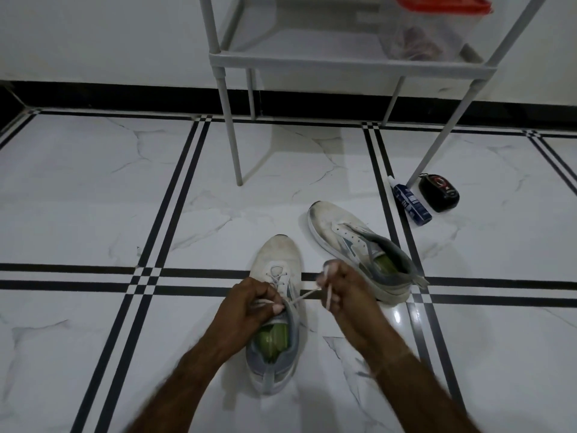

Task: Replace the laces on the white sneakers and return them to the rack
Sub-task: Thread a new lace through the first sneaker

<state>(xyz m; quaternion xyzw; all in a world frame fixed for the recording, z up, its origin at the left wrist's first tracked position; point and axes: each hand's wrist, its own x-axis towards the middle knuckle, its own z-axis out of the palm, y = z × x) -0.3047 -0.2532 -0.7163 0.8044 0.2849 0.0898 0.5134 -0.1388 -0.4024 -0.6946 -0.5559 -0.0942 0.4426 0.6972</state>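
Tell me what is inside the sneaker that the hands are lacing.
A green insole shows through the opening of the near sneaker. Its front part, toward the toe, is covered by the left hand, which grips the lace, and by the upper.

A blue-and-white bottle point(411, 201) lies on the tiled floor point(93, 198) beside a black oval case point(438, 193); farther back, a red-lidded clear container point(431, 32).

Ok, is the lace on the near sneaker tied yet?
Not yet. The left hand and right hand each grip an end of the lace, stretched between them over the near sneaker.
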